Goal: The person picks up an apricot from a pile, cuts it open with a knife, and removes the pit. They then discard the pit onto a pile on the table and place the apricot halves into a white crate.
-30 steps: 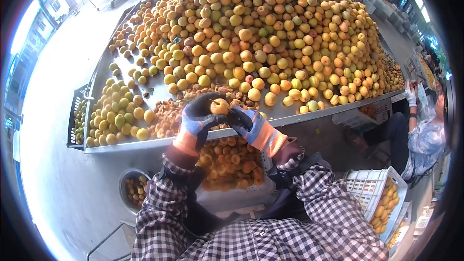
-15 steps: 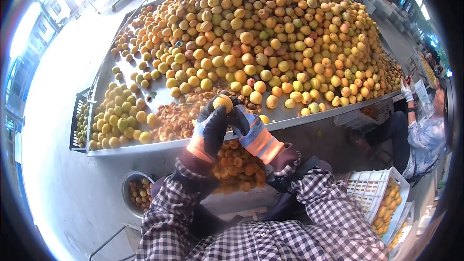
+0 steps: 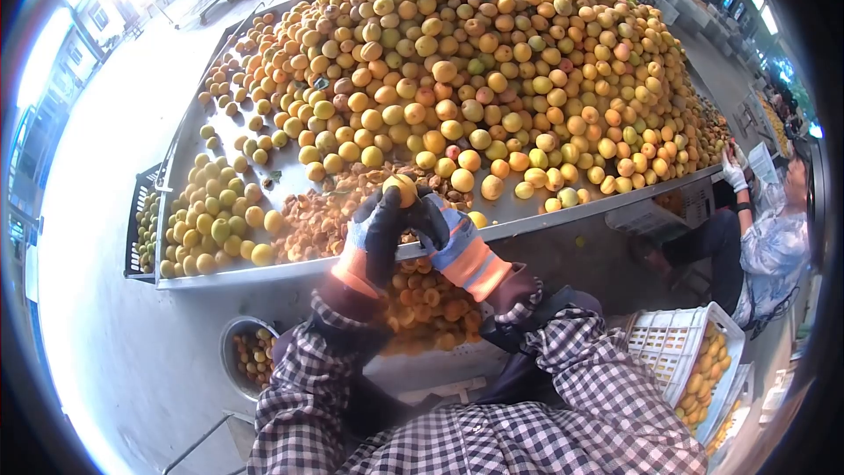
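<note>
A yellow-orange apricot (image 3: 401,187) is gripped by the fingers of my left hand (image 3: 374,233), which wears a dark-palmed glove with an orange cuff. Close against its right side is my right hand (image 3: 450,233), in a matching glove with blue and orange bands. The fingers of that hand are curled at the apricot; whether they hold a small tool is hidden. Just beyond both hands lie split apricot halves and pits (image 3: 321,215) on the metal table (image 3: 519,227). Below my wrists, a heap of opened apricots (image 3: 431,303) fills a container.
A big pile of whole apricots (image 3: 492,70) covers the table. A metal bowl (image 3: 230,361) with fruit stands on the floor at left, and a black crate (image 3: 141,220) at the table's left end. White crates (image 3: 655,343) stand at right, near a seated co-worker (image 3: 769,237).
Both hands have shifted very slightly left, with the apricot still in the left. The apricot appears turned a little, showing a dark line on its upper left.
</note>
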Available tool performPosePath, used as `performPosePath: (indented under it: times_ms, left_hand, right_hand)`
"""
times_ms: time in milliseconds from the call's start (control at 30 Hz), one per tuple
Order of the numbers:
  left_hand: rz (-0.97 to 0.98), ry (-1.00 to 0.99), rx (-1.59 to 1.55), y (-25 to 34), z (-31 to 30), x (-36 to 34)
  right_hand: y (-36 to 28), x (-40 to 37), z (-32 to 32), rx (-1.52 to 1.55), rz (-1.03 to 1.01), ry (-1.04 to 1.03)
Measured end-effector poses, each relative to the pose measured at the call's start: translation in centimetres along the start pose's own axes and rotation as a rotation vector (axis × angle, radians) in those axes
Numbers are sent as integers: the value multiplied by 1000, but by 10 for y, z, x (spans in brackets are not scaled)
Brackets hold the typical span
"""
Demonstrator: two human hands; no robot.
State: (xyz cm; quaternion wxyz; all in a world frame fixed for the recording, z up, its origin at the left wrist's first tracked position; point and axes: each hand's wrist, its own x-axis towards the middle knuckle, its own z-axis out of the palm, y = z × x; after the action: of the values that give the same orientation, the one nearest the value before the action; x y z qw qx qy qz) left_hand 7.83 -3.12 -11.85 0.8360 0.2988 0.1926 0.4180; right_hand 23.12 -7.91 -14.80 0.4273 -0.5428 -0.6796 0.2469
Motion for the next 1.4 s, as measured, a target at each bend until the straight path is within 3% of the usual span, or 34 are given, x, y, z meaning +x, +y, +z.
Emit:
performPosePath:
  times_ms: [67,133,267,333,400,500,567,600,667,700,733,800,833,933,967,1000,1033,1067,1133,1200,1267,1400]
  left_hand:
    - [211,160,662,7,-9,1]
    - [277,142,552,6,-13,5]
    - [324,143,537,-3,-5,4]
    - [44,117,182,-12,4,1]
    - [75,139,148,-20,7,5]
    - [61,220,312,-11,-2,5]
    - [168,220,827,2,0,5]
    - [167,223,828,3,-2,5]
    - [204,193,738,1,-8,8]
    - [110,185,508,-4,-9,12]
    - [108,185,509,-11,-8,12]
    - [-29,251,6,-23,2,12]
    - [-66,159,-70,-20,3,10]
    - [-7,237,48,-21,-5,11]
    - [-22,104,21,-16,-10,7]
    - [46,134,121,-16,-5,6]
    - [105,240,183,-18,-7,9]
    - [116,136,404,-12,-28,10]
    - [151,227,545,-7,-21,10]
    - [85,175,561,-5,-25,11]
    - [81,154,693,-5,-18,11]
    - [1,195,687,-7,-24,18]
  right_hand:
    - [1,-1,-2,-41,-64,1]
    - [-3,-1,-3,74,47,10]
    - [-8,1,2,64,8,49]
    - [-14,5,2,85,-15,48]
    - [-11,6,5,59,30,32]
    - [-10,4,-1,26,97,-8]
    - [-13,4,-4,19,124,-34]
    - [-15,4,-3,-4,119,-29]
    - [-14,4,0,-25,117,-24]
    - [-11,3,6,0,80,1]
    - [-9,3,10,26,44,26]
    - [-5,4,16,12,90,3]
    - [-5,5,17,-4,133,-20]
    - [-11,6,14,-33,177,-37]
    - [-10,6,14,-61,174,-44]
    - [-7,6,13,-99,180,-39]
    - [1,8,15,-105,37,24]
    - [8,10,17,-90,49,12]
    - [-7,15,5,-94,74,10]
    - [-15,16,-5,-192,151,-11]
    - [-27,21,-20,-202,301,-173]
    - [3,19,-6,-287,171,-149]
